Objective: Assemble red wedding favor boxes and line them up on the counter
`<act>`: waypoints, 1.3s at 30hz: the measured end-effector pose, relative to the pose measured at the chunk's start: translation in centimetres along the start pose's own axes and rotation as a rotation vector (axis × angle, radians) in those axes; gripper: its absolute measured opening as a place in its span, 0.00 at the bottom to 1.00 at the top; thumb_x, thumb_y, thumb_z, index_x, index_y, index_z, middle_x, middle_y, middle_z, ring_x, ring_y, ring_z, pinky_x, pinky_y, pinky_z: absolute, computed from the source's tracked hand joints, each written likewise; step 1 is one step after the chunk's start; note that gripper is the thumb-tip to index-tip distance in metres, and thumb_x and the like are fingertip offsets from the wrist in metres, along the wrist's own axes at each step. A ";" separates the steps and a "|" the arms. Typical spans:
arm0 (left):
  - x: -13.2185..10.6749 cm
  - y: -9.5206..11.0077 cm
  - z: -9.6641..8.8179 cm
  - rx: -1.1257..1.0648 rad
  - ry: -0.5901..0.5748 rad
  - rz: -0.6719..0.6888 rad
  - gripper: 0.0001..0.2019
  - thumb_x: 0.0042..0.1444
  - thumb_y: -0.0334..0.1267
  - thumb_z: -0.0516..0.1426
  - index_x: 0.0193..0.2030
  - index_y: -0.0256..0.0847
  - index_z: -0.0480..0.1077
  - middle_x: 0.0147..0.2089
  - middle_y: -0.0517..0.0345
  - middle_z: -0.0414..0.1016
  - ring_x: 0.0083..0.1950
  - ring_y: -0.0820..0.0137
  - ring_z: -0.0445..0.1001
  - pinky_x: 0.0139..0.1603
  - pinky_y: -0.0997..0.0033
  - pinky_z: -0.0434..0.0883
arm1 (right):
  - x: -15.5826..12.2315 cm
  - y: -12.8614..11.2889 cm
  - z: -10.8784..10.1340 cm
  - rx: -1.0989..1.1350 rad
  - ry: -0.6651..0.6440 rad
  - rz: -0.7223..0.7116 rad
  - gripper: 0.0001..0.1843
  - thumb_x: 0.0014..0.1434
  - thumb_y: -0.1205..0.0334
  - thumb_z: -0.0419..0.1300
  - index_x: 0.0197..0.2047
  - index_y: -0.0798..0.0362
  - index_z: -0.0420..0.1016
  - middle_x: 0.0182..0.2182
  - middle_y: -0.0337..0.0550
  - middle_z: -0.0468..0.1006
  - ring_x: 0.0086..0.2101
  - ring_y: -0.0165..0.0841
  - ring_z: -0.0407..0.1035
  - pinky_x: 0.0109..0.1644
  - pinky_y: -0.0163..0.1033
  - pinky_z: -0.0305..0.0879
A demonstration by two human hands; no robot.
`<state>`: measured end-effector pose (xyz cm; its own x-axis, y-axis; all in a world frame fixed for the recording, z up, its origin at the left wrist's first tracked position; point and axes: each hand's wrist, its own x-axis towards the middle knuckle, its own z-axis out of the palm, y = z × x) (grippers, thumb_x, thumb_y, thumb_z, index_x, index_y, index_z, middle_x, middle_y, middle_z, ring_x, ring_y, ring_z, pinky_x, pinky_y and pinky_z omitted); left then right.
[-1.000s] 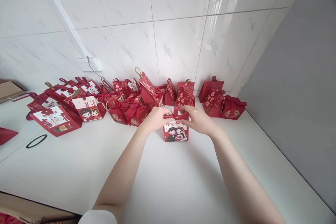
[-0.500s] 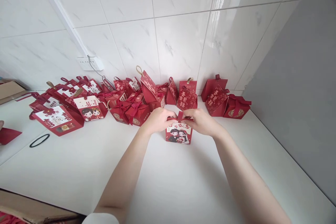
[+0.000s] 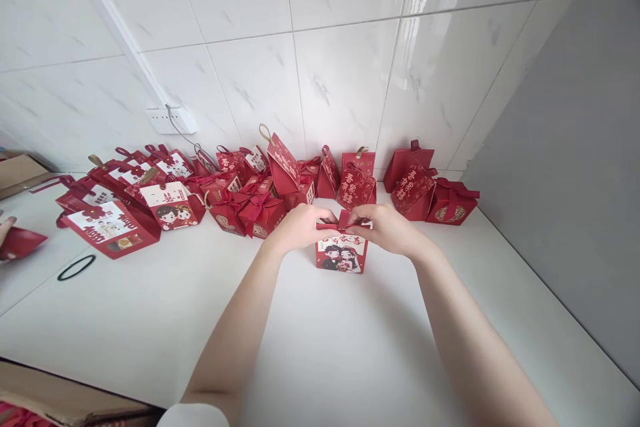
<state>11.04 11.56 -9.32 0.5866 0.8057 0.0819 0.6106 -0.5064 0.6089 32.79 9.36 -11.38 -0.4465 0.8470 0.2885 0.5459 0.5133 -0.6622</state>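
A red and white gift box (image 3: 341, 257) with a cartoon couple on its front stands upright on the white table (image 3: 200, 320). A red ribbon (image 3: 344, 219) rises in a loop at its top. My left hand (image 3: 306, 223) pinches the top edge from the left, thumb in front and fingers behind. From the right, my right hand (image 3: 381, 225) grips the same edge in the same way. Both thumbs point inward near the ribbon. The fingertips behind the box top are partly hidden.
Several finished-looking red gift boxes (image 3: 263, 213) line the tiled wall (image 3: 345, 80). A black ring (image 3: 76, 267) lies at left. Another person's hand (image 3: 6, 230) holds a red piece (image 3: 23, 243) at the left edge. An open cardboard carton (image 3: 65, 397) is at lower left; a grey panel (image 3: 560, 173) bounds the right.
My hands stay at the box top, with only slight shifts of the fingers. At the left edge, the other person's hand and red piece have come further into view.
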 end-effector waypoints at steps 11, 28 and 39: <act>0.6 -0.9 0.5 0.022 0.021 -0.005 0.15 0.53 0.47 0.58 0.26 0.36 0.74 0.23 0.60 0.70 0.27 0.74 0.62 0.27 0.74 0.56 | 0.4 -0.3 0.3 -0.008 0.094 -0.072 0.07 0.61 0.64 0.55 0.34 0.50 0.74 0.34 0.40 0.77 0.34 0.32 0.71 0.38 0.37 0.64; 1.0 -1.2 1.5 0.097 -0.005 -0.095 0.20 0.49 0.48 0.59 0.17 0.37 0.61 0.18 0.63 0.53 0.24 0.75 0.52 0.25 0.71 0.49 | 0.7 -0.6 1.3 -0.087 0.135 -0.031 0.14 0.62 0.58 0.55 0.25 0.51 0.63 0.23 0.36 0.67 0.25 0.28 0.59 0.28 0.34 0.53; 1.1 -2.3 1.8 0.127 -0.068 -0.106 0.17 0.47 0.51 0.62 0.25 0.37 0.67 0.24 0.58 0.68 0.27 0.70 0.66 0.25 0.72 0.56 | 0.6 0.2 1.5 -0.016 0.067 0.040 0.12 0.59 0.55 0.57 0.26 0.51 0.68 0.22 0.34 0.71 0.23 0.28 0.60 0.28 0.34 0.54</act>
<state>11.20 13.11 -12.04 0.5472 0.8363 -0.0340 0.7308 -0.4576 0.5065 31.52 9.75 -12.35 -0.3761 0.8738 0.3082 0.5736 0.4808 -0.6632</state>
